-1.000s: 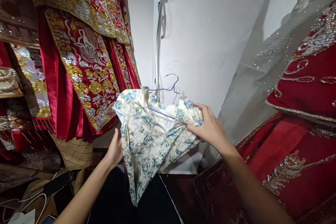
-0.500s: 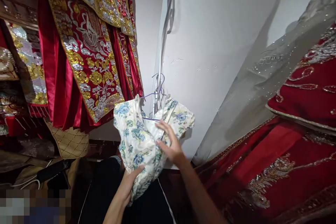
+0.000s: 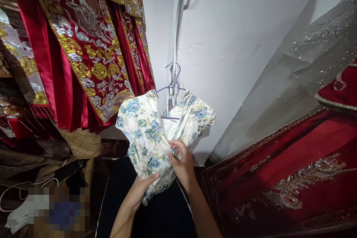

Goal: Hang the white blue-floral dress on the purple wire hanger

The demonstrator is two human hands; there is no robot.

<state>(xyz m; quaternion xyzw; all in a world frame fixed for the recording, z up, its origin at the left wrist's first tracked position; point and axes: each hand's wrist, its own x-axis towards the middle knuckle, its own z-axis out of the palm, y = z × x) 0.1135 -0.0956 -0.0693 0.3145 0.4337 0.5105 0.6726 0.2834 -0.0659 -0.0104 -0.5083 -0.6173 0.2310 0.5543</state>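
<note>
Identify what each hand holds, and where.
Both grip the floral garment on its hanger: left hand at the bunched lower part, right hand at mid-front.

head view, close, facing forward-down

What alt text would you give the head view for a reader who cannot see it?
Two hands, left hand and right hand, grip a cream floral garment on a purple wire hanger. Red gold-embroidered robes hang to the left before a white wall.

I can't read any text, label, brand or number anywhere in my head view.
</note>
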